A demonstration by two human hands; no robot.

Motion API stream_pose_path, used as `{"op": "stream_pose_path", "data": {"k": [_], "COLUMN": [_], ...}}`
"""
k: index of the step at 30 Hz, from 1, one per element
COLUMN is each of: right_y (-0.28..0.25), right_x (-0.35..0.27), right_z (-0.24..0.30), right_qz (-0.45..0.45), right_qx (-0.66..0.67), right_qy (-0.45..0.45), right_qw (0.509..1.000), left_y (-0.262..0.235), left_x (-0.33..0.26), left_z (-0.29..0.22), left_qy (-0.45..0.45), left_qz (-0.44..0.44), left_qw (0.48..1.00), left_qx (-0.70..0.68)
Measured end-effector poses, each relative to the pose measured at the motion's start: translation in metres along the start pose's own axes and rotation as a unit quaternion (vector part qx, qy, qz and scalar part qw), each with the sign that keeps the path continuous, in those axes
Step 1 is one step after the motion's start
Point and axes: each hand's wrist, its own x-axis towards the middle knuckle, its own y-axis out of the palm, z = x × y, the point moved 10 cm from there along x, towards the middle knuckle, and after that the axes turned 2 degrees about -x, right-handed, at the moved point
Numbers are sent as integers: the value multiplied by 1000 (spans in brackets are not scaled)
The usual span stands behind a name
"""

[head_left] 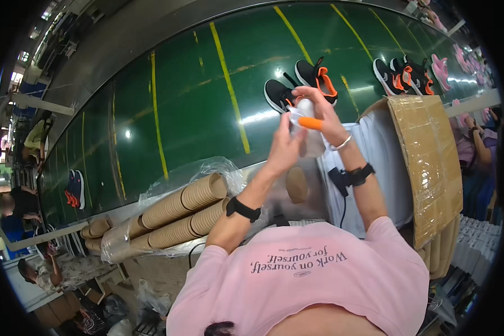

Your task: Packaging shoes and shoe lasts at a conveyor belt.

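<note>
Over the near edge of the green conveyor, my left hand [286, 147] and my right hand [327, 119] are close together, both closed on a thin white paper-like piece [297, 116]. An orange rod-shaped thing [311, 123] lies across my right palm; what it belongs to is hidden. Just beyond my fingers are two black sneakers with orange lining, the left one [275, 92] partly behind my hand and the right one [313, 75] in plain view. Below my right forearm is a stack of white sheets [369, 168] in a cardboard box.
A tall cardboard flap [425, 162] with tape rises on the right. Nested brown molded-paper forms [179, 204] in clear plastic lie at the left; one brown form [297, 185] sits below my hands. More black sneakers [389, 78] and pink shoes [439, 71] stand farther right.
</note>
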Motion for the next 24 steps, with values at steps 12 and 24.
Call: {"op": "stream_pose_path", "data": {"k": [12,24], "right_y": [-98,-2], "right_x": [64,0], "right_z": [-151,-36], "right_qz": [-60,-123], "right_qx": [-588,-367], "right_qy": [205,14], "right_qw": [780,922], "left_y": [-100,-63], "left_x": [45,74], "left_z": [49,79], "left_qy": [-90,-141], "left_qz": [-119,-98], "left_qw": [981,977], "left_qx": [-124,-128]}}
